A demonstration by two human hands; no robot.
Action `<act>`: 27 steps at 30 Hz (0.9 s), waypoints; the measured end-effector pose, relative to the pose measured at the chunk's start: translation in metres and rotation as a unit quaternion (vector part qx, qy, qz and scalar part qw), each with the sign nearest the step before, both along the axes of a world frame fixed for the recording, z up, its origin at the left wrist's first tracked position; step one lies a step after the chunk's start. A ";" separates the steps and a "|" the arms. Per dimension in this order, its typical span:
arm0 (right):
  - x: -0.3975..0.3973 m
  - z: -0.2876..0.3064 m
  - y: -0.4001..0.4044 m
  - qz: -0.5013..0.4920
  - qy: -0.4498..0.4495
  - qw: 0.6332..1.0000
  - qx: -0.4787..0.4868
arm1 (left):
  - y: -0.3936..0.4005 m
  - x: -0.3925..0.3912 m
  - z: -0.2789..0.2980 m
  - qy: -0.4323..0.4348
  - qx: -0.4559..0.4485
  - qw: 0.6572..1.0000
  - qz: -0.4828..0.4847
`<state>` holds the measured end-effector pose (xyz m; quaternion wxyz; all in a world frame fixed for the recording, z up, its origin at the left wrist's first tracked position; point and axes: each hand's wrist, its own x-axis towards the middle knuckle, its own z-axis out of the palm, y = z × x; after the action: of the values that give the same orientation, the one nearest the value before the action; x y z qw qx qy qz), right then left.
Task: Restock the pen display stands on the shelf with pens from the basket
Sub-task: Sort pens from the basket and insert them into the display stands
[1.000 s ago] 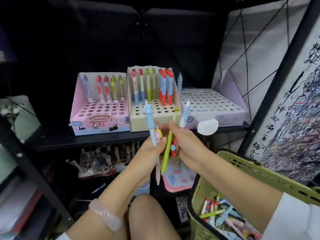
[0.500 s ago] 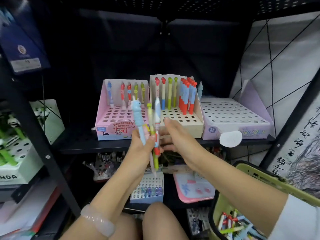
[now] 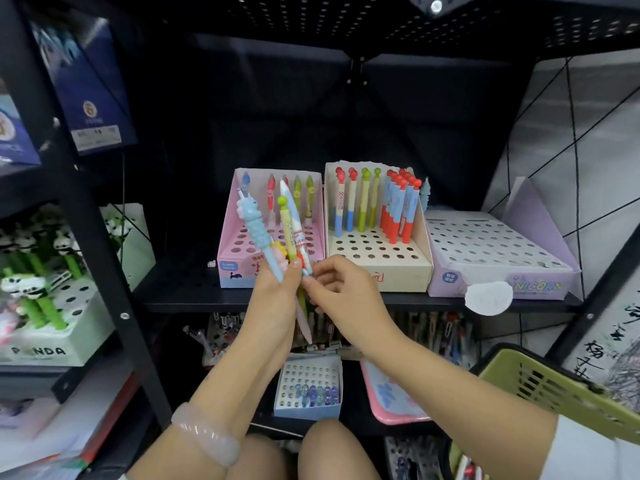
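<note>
- Black shelf (image 3: 194, 299) carried three pen stands; pink stand (image 3: 239, 258) sat at 12 o'clock.
- Left hand (image 3: 277, 299) clamped a bunch of pens (image 3: 289, 233); right hand (image 3: 341, 292) pinched one low on its barrel.
- Pens looked light, stiff and smooth, best gripped mid-barrel.

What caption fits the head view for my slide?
Left hand grips a bunch of pens before the pink stand while right hand picks at them.
</note>
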<state>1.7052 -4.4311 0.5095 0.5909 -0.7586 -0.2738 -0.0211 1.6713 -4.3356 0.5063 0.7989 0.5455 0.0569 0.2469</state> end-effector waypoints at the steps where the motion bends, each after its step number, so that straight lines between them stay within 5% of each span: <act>1: 0.001 0.002 0.001 0.000 0.009 1.000 0.006 | 0.002 0.000 -0.001 -0.002 0.006 1.000 0.002; 11: 0.052 0.056 0.006 -0.031 0.002 0.992 0.118 | 0.043 0.002 -0.001 0.023 0.020 0.997 0.064; 18: 0.096 0.087 0.050 -0.094 -0.179 0.977 -0.071 | 0.070 0.001 0.002 0.053 0.040 0.997 0.043; 24: 0.111 0.095 0.074 -0.090 -0.222 0.957 -0.165 | 0.077 -0.002 -0.001 0.070 0.055 0.996 0.020; 27: 0.118 0.094 0.080 -0.066 -0.175 0.947 -0.261 | 0.078 -0.003 -0.003 0.069 0.068 0.995 0.004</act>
<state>1.8232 -4.3514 0.6036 0.3119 -0.8870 -0.3186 -0.1201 1.6685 -4.2579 0.5035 0.7529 0.6142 0.0974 0.2153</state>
